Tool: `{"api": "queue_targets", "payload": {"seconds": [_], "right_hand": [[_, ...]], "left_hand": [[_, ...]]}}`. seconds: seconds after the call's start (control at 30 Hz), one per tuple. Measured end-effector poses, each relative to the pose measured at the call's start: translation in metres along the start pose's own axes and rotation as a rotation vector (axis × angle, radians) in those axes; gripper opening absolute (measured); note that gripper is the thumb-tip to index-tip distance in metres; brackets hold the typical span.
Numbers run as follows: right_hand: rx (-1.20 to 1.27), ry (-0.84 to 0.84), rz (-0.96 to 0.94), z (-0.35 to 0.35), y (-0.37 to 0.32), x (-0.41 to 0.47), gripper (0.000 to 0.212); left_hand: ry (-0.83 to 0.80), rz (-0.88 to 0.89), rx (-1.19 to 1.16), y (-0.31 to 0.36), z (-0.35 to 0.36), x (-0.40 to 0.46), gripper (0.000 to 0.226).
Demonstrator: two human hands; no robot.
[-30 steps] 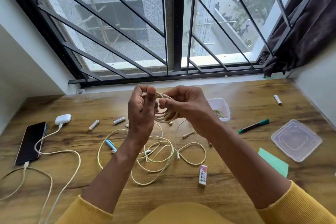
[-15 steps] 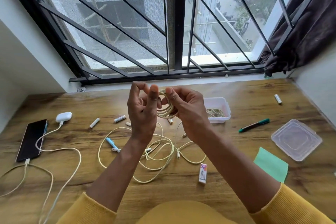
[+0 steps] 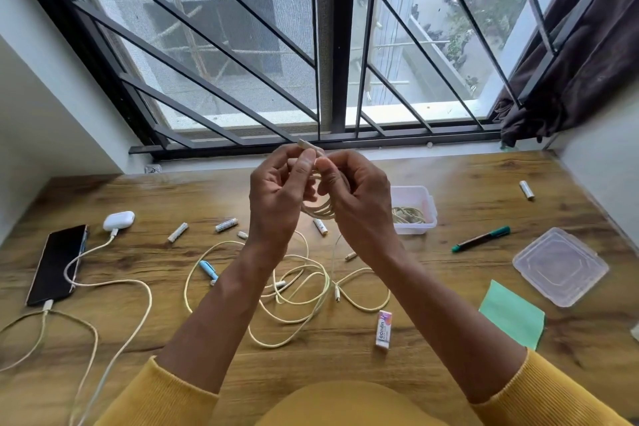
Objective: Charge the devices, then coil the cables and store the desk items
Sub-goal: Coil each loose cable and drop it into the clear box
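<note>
Gripping a coiled cream braided cable (image 3: pixel 320 211), left hand (image 3: pixel 276 197) and right hand (image 3: pixel 359 201) hold it raised above the brown wooden desk (image 3: pixel 484 204). Coil sits btwn both palms; connector end (image 3: pixel 306 144) protrudes at 12 o'clock. Loose cream cables (image 3: pixel 294 287) lie at 6 o'clock; clear plastic box (image 3: pixel 415 228) at 3.

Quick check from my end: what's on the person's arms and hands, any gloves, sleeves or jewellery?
Both hands, left hand and right hand, are bare: no gloves, rings or watch visible. Mustard-yellow ribbed-knit sleeves are pushed up, forearms uncovered.
</note>
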State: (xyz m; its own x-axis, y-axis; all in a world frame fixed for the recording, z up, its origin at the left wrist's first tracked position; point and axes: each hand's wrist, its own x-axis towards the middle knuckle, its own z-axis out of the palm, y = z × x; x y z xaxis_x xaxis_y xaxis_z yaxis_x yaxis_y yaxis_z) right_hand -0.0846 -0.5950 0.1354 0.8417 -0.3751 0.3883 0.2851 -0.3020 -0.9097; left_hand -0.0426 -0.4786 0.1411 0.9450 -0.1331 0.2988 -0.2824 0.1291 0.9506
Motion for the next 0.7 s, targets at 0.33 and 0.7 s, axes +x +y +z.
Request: {"api": "queue_targets", "payload": {"seconds": [0.33,0.7], "right_hand": [[-0.005,-0.01,0.029,0.012,0.0,-0.013,0.014],[-0.082,0.068,0.124,0.011,-0.004,-0.006,0.05]], "left_hand": [[0.212,0.011,0.041,-0.01,0.008,-0.002,0.018],[0.108,0.004,0.168,-0.014,0.017,-0.018,0.019]]}}
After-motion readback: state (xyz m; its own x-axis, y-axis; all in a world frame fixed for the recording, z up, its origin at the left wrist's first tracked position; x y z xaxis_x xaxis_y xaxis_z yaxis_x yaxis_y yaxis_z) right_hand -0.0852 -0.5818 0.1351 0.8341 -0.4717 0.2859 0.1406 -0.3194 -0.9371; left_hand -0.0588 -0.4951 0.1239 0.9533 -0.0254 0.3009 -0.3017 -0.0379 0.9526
